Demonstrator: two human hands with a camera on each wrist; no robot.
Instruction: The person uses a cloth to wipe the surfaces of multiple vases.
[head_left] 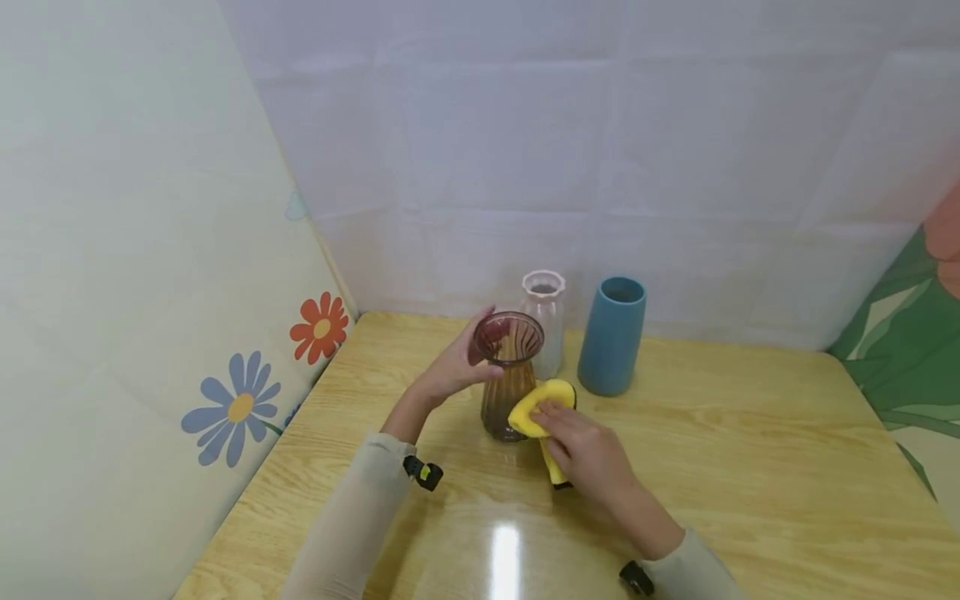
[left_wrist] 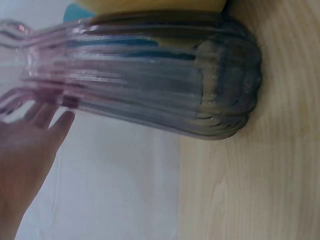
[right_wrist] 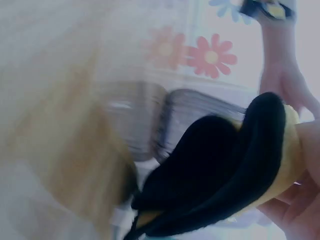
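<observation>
A ribbed purple-brown glass vase (head_left: 497, 408) stands upright on the wooden table. My left hand (head_left: 457, 363) grips it around the neck just under the flared rim, thumb in front and fingers behind. In the left wrist view the clear fluted body of the vase (left_wrist: 145, 95) reaches down to the tabletop. With my right hand (head_left: 592, 454) I hold a folded yellow cloth (head_left: 557, 390) against the vase's right side. The black side of this cloth (right_wrist: 215, 175) shows in the right wrist view, where part of the vase is hidden behind it.
Behind the glass vase stands a pale pinkish-white vase (head_left: 551, 333) with a scalloped rim, partly covered by it. A blue tapered vase (head_left: 611, 342) is to the right. White sheeting (head_left: 480, 167) hangs at the table's back edge, and a flower-patterned panel (head_left: 150, 292) borders the left.
</observation>
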